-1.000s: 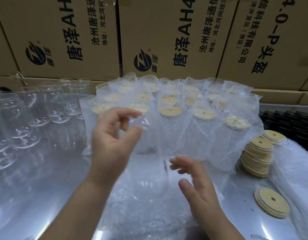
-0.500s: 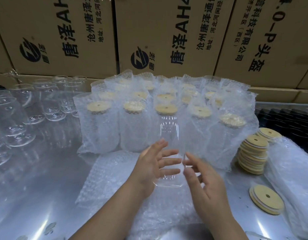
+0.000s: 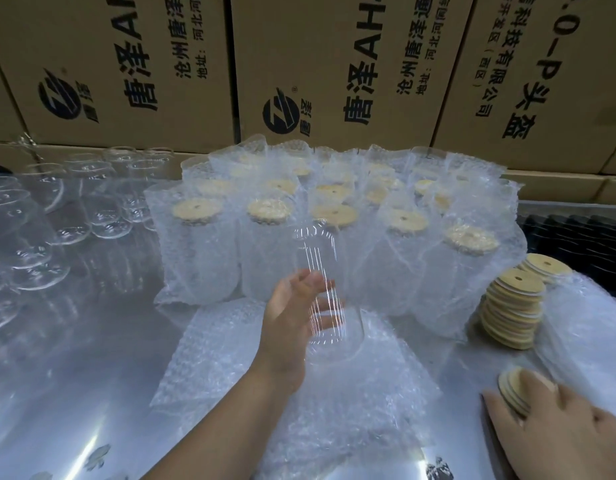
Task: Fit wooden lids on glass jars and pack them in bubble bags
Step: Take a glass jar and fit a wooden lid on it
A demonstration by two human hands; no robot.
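jar point(image 3: 318, 258) in left hand point(image 3: 286, 323); three lid stacks point(image 3: 512, 308)

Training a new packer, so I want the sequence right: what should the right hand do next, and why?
Probably pinch off the top wooden lid and carry it to the glass jar: the left hand holds it upright, lidless, and the right hand touches the small lid stack.
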